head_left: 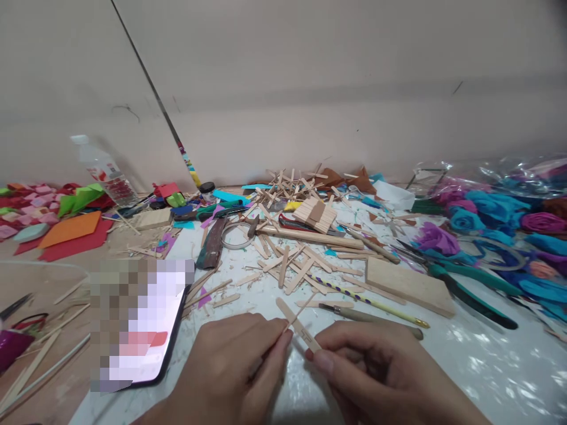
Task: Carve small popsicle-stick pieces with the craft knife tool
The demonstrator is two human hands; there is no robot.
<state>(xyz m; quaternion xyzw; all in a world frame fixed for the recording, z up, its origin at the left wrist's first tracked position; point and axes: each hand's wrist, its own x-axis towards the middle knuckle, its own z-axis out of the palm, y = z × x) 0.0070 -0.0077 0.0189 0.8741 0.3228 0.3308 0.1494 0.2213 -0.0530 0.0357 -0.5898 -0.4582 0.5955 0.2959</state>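
Pale and plain, a wall (283,88) stands behind a messy table (496,369), which is brown on the left and shiny white further right. At the far left are pink and green paper bits (42,203), then orange paper (73,229) on red paper, with a clear bottle (110,177) leaning behind. Next comes a phone (153,330), its screen blurred, just beside the left hand (239,360). This hand's thumb and finger pinch a thin stick (305,306). It crosses over a flat stick (303,334) with little marks; I can't tell if they touch. The right hand (376,366) pinches the flat stick's near end. Past both hands, a hammer (310,236) and loose sticks (290,186) crowd the middle. Then come a spotty pencil (372,302), a wooden block (410,286), green-handled pliers (469,289) and blue and purple crinkly paper (491,212).
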